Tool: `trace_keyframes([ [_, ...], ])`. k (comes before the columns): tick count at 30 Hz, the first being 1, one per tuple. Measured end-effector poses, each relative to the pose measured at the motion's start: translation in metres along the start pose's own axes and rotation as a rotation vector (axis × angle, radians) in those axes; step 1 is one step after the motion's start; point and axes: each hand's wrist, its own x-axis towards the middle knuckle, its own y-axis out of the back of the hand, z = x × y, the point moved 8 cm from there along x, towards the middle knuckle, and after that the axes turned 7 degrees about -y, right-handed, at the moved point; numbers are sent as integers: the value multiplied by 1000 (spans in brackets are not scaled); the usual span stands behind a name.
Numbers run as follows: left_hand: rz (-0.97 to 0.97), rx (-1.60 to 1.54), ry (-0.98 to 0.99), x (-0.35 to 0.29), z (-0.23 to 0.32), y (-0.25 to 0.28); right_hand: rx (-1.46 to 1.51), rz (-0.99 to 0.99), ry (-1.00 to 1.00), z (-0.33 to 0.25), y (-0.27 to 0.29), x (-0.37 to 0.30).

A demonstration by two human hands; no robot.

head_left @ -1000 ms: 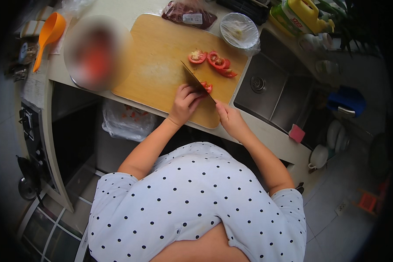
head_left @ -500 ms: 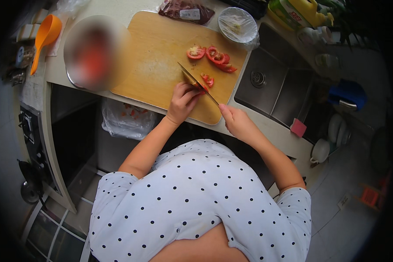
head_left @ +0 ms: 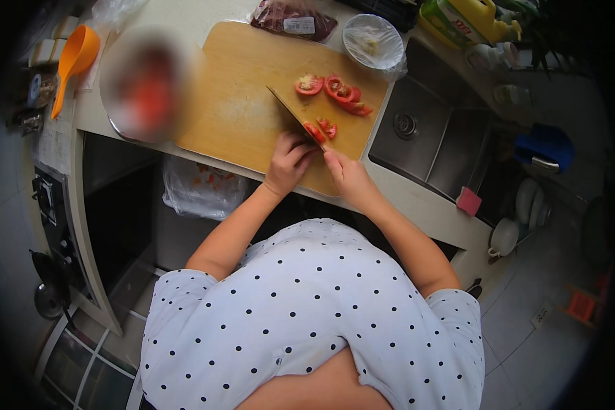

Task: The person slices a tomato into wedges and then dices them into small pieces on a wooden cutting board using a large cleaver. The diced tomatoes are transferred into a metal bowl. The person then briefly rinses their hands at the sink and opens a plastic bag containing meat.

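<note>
My right hand [head_left: 350, 179] is closed round the handle of a kitchen knife [head_left: 290, 115], whose blade slants up and left over a wooden cutting board [head_left: 232, 89]. Left of the blade, my left hand [head_left: 287, 166] has its fingers curled together close against the knife. What they hold, if anything, is hidden. A cut tomato piece [head_left: 313, 131] lies along the blade's right side, with smaller tomato bits [head_left: 328, 127] beside it. Farther back on the board are a tomato chunk [head_left: 309, 85] and several tomato wedges [head_left: 342, 90].
A round bowl [head_left: 108, 102] with blurred red contents stands left of the board. Behind the board are a packet of dark red meat [head_left: 294, 19] and a film-covered bowl [head_left: 372, 42]. A steel sink [head_left: 417, 150] lies right. A plastic-lined bin [head_left: 201, 195] hangs below the counter edge.
The knife and my right hand have shifted left, toward my left hand. A red tomato piece now shows on the blade's right side. My left hand stays nearly in place.
</note>
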Motion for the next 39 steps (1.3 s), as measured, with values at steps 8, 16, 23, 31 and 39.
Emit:
trace_keyframes([
  [8,9,-73,5,-4,-4,10,121,-253,-372,-15,24,-35],
  [16,-4,-51,-14,-7,-5,6,-22,-141,-197,-17,9,-33],
  [23,17,14,0,-9,-8,5,-30,-185,-266,13,8,-33],
  [31,11,-37,-3,-5,-1,6,85,-40,-88,-7,-11,7],
  [39,39,-63,22,-11,-9,14,231,-209,-352,-5,7,-45],
])
